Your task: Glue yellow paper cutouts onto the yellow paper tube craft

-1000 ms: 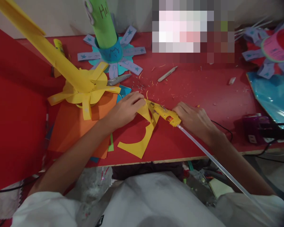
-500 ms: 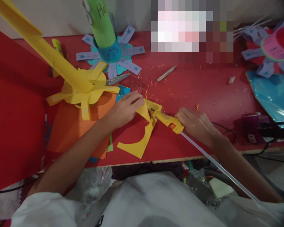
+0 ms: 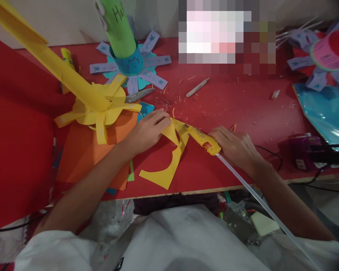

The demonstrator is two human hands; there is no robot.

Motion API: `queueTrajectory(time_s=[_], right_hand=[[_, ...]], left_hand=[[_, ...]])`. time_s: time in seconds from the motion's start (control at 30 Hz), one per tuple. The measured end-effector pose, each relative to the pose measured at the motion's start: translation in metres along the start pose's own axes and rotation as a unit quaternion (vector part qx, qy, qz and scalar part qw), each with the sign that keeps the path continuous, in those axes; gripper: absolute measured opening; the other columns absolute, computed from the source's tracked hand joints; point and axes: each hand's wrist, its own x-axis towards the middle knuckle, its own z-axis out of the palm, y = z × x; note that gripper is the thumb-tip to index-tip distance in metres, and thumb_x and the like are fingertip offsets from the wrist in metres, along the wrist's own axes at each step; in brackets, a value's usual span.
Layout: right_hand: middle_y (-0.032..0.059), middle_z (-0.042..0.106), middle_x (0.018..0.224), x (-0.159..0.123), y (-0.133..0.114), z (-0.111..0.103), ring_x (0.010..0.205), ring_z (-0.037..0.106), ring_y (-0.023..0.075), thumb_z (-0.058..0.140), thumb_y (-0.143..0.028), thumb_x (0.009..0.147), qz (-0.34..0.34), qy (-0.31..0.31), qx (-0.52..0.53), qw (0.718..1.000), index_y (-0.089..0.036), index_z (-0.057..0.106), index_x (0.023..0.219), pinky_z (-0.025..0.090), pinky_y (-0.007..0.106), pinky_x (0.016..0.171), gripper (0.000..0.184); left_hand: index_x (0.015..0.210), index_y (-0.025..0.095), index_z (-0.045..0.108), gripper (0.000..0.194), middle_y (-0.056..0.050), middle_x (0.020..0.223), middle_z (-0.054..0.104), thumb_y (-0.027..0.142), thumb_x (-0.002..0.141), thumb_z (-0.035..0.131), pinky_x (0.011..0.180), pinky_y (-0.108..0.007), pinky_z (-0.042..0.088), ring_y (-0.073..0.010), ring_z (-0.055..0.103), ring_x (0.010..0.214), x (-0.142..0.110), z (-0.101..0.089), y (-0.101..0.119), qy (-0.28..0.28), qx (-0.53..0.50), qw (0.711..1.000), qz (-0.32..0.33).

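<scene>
My right hand (image 3: 235, 146) is closed around a yellow hot glue gun (image 3: 205, 140), its nozzle pointing left over yellow paper. A long translucent glue stick (image 3: 248, 188) sticks out of its back end and runs down past my right forearm. My left hand (image 3: 154, 126) is closed on the upper edge of a cut piece of yellow paper (image 3: 171, 132), fingertips curled out of sight. Below it lies a yellow paper offcut (image 3: 169, 171) with a curved cutout. Just left of my left hand, a yellow paper flower with a tall stem (image 3: 101, 105) stands over orange paper (image 3: 101, 158).
A green tube on a blue paper flower (image 3: 130, 62) stands at the back. A cutter knife (image 3: 139, 95) and a pen (image 3: 197, 87) lie among scraps. At right are a pink paper ring (image 3: 326, 52), blue wrapped sheet (image 3: 324, 109) and purple box (image 3: 303, 148) with cables.
The glue gun and my right hand have shifted slightly right, moving the nozzle away from my left fingers. My left hand keeps its hold on the yellow paper.
</scene>
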Motion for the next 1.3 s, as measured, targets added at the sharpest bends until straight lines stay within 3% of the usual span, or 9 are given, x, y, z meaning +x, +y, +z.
queueTrajectory(time_s=[0.23,0.47,0.63,0.83,0.97,1.13,1.3], right_hand=[[0.0081,0.073,0.091,0.0,-0.001,-0.006,0.074,0.067,0.0184,0.047,-0.021,0.108,-0.064,0.002,-0.027,0.998,-0.017,0.068,0.098,0.031,0.031,0.058,0.024],[0.0076,0.07,0.089,-0.003,0.001,-0.012,0.071,0.063,0.0179,0.055,-0.021,0.107,-0.047,0.016,-0.051,0.997,-0.014,0.068,0.098,0.031,0.031,0.057,0.017],[0.0055,0.067,0.086,-0.012,0.001,-0.006,0.068,0.06,0.0166,0.055,-0.024,0.107,-0.074,0.014,-0.017,0.997,-0.018,0.065,0.094,0.028,0.031,0.057,0.018],[0.0077,0.067,0.086,-0.017,0.001,-0.003,0.07,0.06,0.0183,0.049,-0.019,0.105,-0.006,0.027,-0.038,0.999,-0.018,0.064,0.094,0.026,0.031,0.057,0.018],[0.0059,0.065,0.084,-0.019,-0.003,-0.006,0.069,0.06,0.0168,0.052,-0.017,0.102,-0.042,-0.008,0.002,0.999,-0.019,0.063,0.092,0.029,0.029,0.059,0.015],[0.0055,0.066,0.082,-0.018,-0.006,-0.007,0.066,0.059,0.0162,0.052,-0.016,0.103,-0.041,0.024,-0.008,0.999,-0.018,0.063,0.09,0.029,0.029,0.057,0.017],[0.0036,0.065,0.081,-0.02,-0.01,-0.011,0.063,0.058,0.0145,0.056,-0.017,0.103,-0.109,0.0,0.044,0.993,-0.019,0.061,0.088,0.031,0.03,0.059,0.016]], left_hand=[[0.116,0.021,0.057,0.05,-0.01,0.121,0.069,-0.01,0.079,0.045,0.108,-0.041,0.062,-0.0261,0.068,0.123,0.001,-0.001,0.001,0.004,0.017,1.0,0.014],[0.118,0.022,0.058,0.05,-0.01,0.123,0.069,-0.009,0.08,0.045,0.107,-0.042,0.062,-0.0265,0.067,0.126,-0.001,0.0,0.0,0.002,0.007,1.0,0.003],[0.118,0.022,0.057,0.048,-0.01,0.123,0.069,-0.007,0.082,0.046,0.107,-0.042,0.062,-0.0269,0.067,0.125,0.0,-0.001,0.001,-0.003,0.007,1.0,0.005],[0.118,0.023,0.058,0.048,-0.01,0.125,0.069,-0.008,0.083,0.047,0.106,-0.041,0.062,-0.0261,0.067,0.125,0.0,0.0,0.0,-0.005,-0.007,1.0,-0.007],[0.12,0.023,0.059,0.045,-0.01,0.126,0.069,-0.005,0.086,0.048,0.11,-0.042,0.061,-0.0265,0.067,0.129,-0.001,0.001,0.0,-0.008,-0.015,1.0,-0.012],[0.118,0.022,0.058,0.045,-0.01,0.125,0.069,-0.006,0.085,0.048,0.109,-0.041,0.062,-0.0267,0.068,0.128,0.0,-0.001,0.0,-0.006,0.002,1.0,-0.004],[0.118,0.022,0.058,0.046,-0.011,0.126,0.07,-0.005,0.083,0.047,0.107,-0.041,0.061,-0.0265,0.068,0.127,0.0,-0.002,0.001,-0.014,-0.003,1.0,-0.008]])
